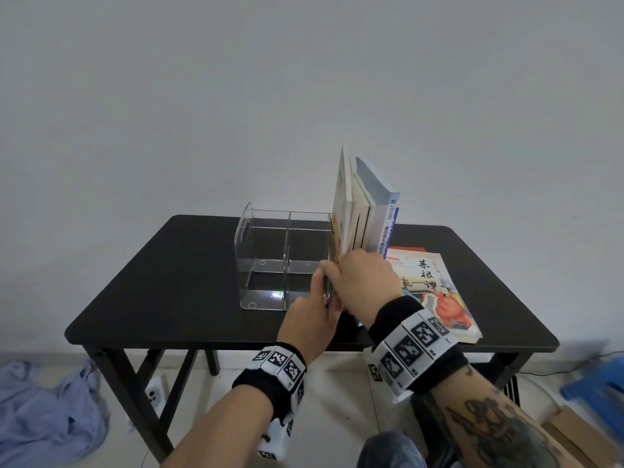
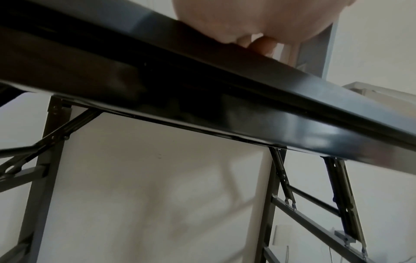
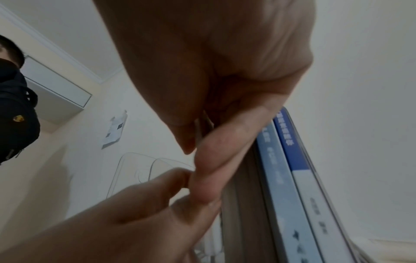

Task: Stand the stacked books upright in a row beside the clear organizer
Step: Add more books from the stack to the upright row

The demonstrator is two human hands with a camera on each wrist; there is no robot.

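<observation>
Several books [image 1: 364, 211] stand upright on the black table [image 1: 169, 282], against the right wall of the clear organizer [image 1: 270, 261]. My right hand [image 1: 337, 268] grips their near edge low down; in the right wrist view its thumb and fingers [image 3: 209, 160] pinch a thin book beside the blue spines [image 3: 292, 178]. My left hand [image 1: 322, 288] is just below and left of it, fingers curled at the same near edge by the organizer's corner. A short stack of books [image 1: 435, 292] lies flat to the right, an illustrated cover on top.
The table's front edge [image 2: 202, 71] fills the left wrist view, with folding legs under it. On the floor lie blue cloth [image 1: 44, 410] at left and a cardboard box [image 1: 574, 434] and blue stool [image 1: 597, 380] at right. A wall stands close behind the table.
</observation>
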